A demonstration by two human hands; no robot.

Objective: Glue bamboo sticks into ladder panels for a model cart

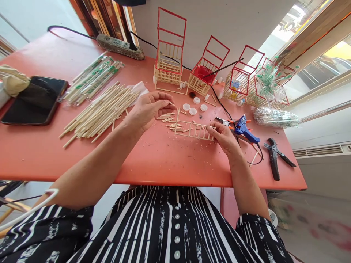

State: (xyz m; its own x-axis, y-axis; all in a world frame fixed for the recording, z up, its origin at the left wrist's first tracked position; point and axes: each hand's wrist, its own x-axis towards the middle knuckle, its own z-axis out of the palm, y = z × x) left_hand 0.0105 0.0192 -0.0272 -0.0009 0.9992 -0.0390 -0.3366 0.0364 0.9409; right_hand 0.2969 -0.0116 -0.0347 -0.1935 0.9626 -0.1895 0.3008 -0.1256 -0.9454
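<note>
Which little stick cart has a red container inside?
The second cart from the left: a red container sits in it, with a dark stick poking out. No red container shows in the others.

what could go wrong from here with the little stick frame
The right hand grips the stick frame near one end, so a thin rung might crack or come loose if squeezed too hard.

The blue glue gun lies close beside that hand; a sideways move could bump it, perhaps burning skin if it is hot, which the picture cannot show.
</note>
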